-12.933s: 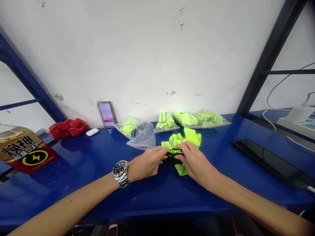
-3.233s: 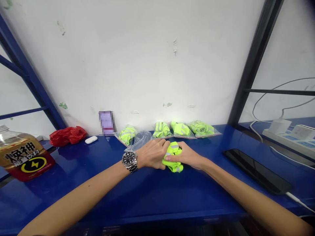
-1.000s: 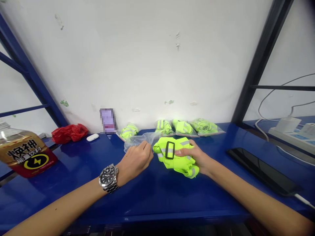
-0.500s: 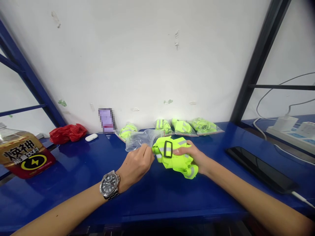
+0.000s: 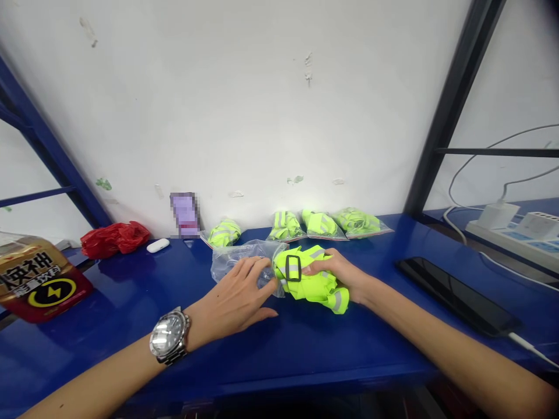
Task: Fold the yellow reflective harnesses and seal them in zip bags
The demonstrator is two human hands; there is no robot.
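Note:
My right hand (image 5: 343, 274) grips a bundled neon-yellow reflective vest (image 5: 312, 291) with grey stripes and a black plastic buckle (image 5: 293, 268). The thumb lies on top, beside the buckle; the other fingers are hidden behind the bundle. A clear plastic bag (image 5: 227, 262) lies to its left, its edge meeting the vest's left end; how far the vest sits inside it is unclear. Over the bag's near side, my left hand (image 5: 238, 297) is open, fingers apart and thumb pointing right. Whether its fingertips touch the bag I cannot tell.
Along the wall lie several bagged yellow vests (image 5: 286, 226). A drink bottle (image 5: 43, 279), red plastic bag (image 5: 114, 238), white case (image 5: 158, 245) and propped phone (image 5: 185, 214) stand left. A charging phone (image 5: 456, 295) and power strip (image 5: 493, 233) lie right on the blue table (image 5: 305, 355).
My left hand has opened from a closed pinch at the vest's left end and shifted left and down. The clear bag has spread lower beside the vest. My right hand keeps its grip.

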